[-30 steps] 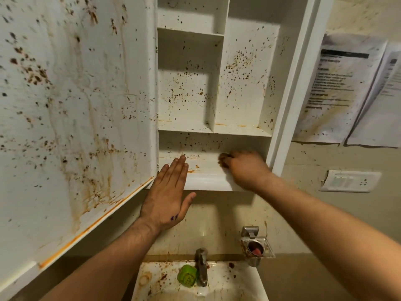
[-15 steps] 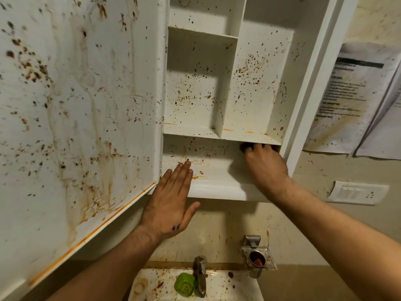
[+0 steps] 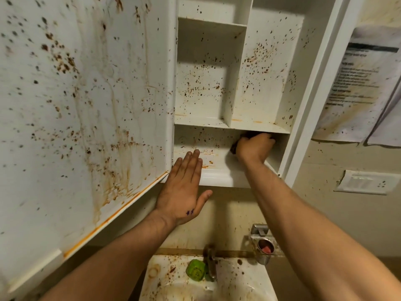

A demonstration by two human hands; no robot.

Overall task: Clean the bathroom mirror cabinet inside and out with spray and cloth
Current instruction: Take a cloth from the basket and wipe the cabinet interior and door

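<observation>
The white mirror cabinet [image 3: 230, 177] hangs open above the sink, its shelves and back wall speckled with brown stains. Its stained door [image 3: 86, 105] swings out at the left. My right hand [image 3: 253, 147] reaches into the right end of the bottom compartment and grips a dark cloth [image 3: 234, 150], mostly hidden under the fingers, against the back wall. My left hand [image 3: 182, 190] lies flat with straight fingers on the cabinet's lower front lip, beside the door's bottom corner.
Below is a stained sink [image 3: 249, 285] with a tap [image 3: 211, 266] and a green object [image 3: 196, 270] beside it. A metal holder [image 3: 263, 244] is fixed to the wall. Papers [image 3: 358, 88] and a switch plate [image 3: 366, 181] are on the right wall.
My right hand has slid with the cloth from the middle of the bottom compartment to its right end. The left hand has stayed on the lip. The camera tilted up slightly.
</observation>
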